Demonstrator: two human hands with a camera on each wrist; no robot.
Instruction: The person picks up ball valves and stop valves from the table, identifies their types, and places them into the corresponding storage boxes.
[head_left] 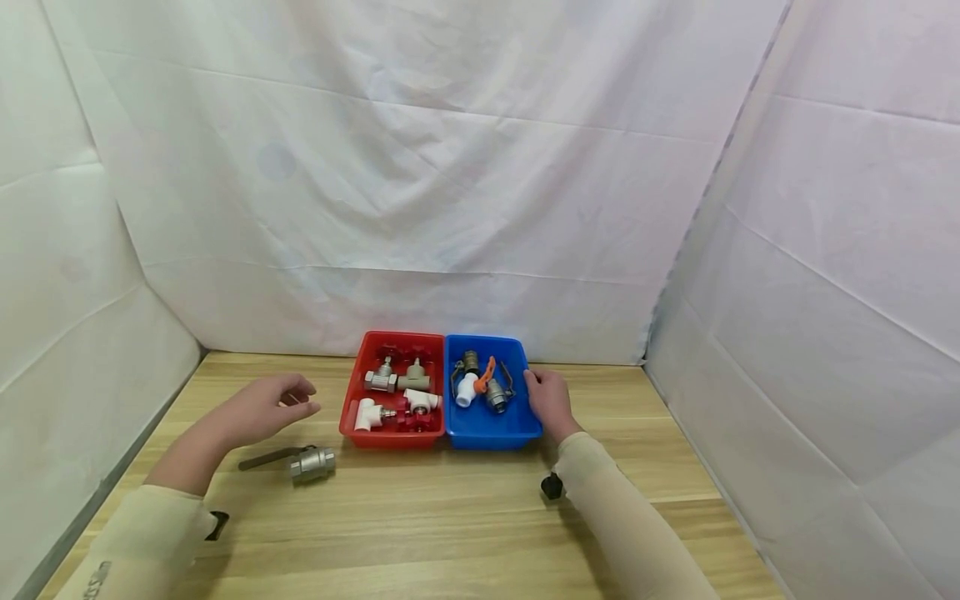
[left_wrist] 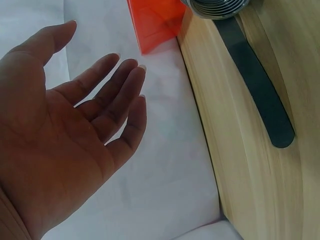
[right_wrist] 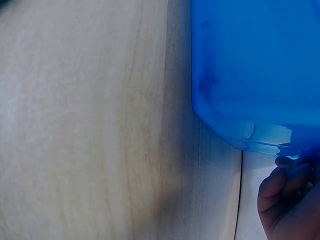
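Note:
My left hand (head_left: 262,408) is raised over the table with its fingers loosely bent and nothing in them. Just below it in the head view lies a metal ball valve (head_left: 312,464), its long dark lever (left_wrist: 259,87) pointing left. My right hand (head_left: 551,402) holds the right rim of a blue bin (head_left: 495,433), its fingers (right_wrist: 274,187) curled at the edge. Inside that bin are metal ball valves (head_left: 497,396) and a white valve (head_left: 466,390) with an orange handle (head_left: 486,375).
A red bin (head_left: 397,439) stands against the blue one's left side, holding several valves, among them a white one (head_left: 367,414) and a metal one (head_left: 381,381). White cloth (head_left: 420,208) hangs behind and on both sides of the wooden table (head_left: 420,533).

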